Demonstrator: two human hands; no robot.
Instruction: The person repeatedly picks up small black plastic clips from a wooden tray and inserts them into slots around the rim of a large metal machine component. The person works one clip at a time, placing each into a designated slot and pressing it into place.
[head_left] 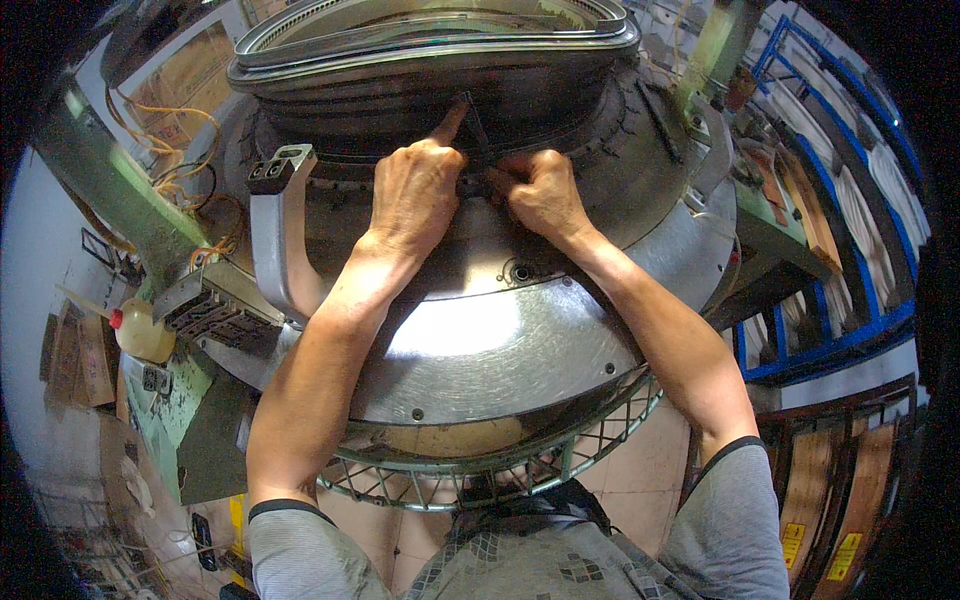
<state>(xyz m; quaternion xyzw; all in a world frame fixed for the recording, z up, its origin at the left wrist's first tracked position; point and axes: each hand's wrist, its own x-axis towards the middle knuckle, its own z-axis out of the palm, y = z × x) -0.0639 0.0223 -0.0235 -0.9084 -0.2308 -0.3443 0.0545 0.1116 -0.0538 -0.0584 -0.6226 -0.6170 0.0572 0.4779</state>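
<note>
Both hands work at the front of a large round metal machine (470, 350), where its dark central drum (350, 115) meets the dark ring around it. My left hand (415, 190) reaches up with the index finger stretched against the drum, while its other fingers curl inward. Just right of that fingertip, a thin dark pointed piece (476, 122) stands out from the drum's surface. Close beside it, my right hand (545, 195) is closed in a pinch low at the drum's base. What lies between the fingers of either hand is hidden by the hands and shadow.
A grey metal bracket (275, 230) rises left of my left forearm. Green posts (130, 180) flank the machine. Blue racks (850, 340) stand at the right, and a red-capped jug (145, 330) is at the left. A metal lattice guard (480, 490) curves below the front edge.
</note>
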